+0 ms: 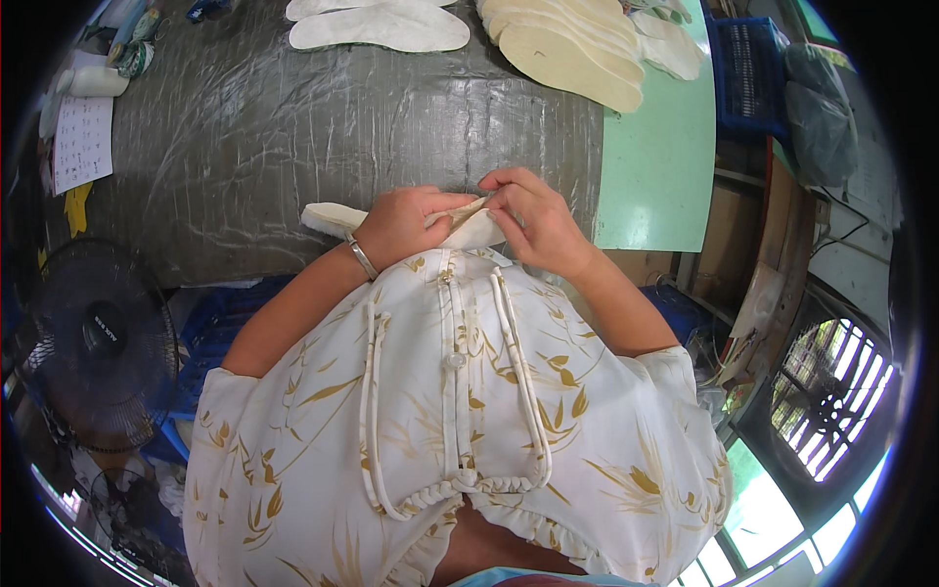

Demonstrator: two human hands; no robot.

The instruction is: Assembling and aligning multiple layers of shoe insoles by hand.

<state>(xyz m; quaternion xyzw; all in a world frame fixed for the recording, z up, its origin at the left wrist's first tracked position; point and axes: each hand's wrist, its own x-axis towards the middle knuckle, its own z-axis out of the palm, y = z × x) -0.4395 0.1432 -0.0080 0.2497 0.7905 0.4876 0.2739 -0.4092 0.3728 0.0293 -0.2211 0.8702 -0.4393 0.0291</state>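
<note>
At the near edge of the table, close to my body, lies a cream shoe insole (476, 233) with a fluffy pile showing at its left end. My left hand (403, 223), with a bracelet at the wrist, is closed over its middle, the fingers pointing right. My right hand (544, 227) pinches the insole's right end between thumb and fingertips. Between the two hands a tan layer or fold shows; whether it is a separate piece is too small to tell. The palms hide parts of the insole.
White insoles (381, 29) lie at the far side of the grey-covered table (245, 127). Overlapping cream insoles (572, 64) sit at the far right, partly over a green board (653, 186). A black fan (98, 342) stands at the left; a blue crate (748, 73) is at the right.
</note>
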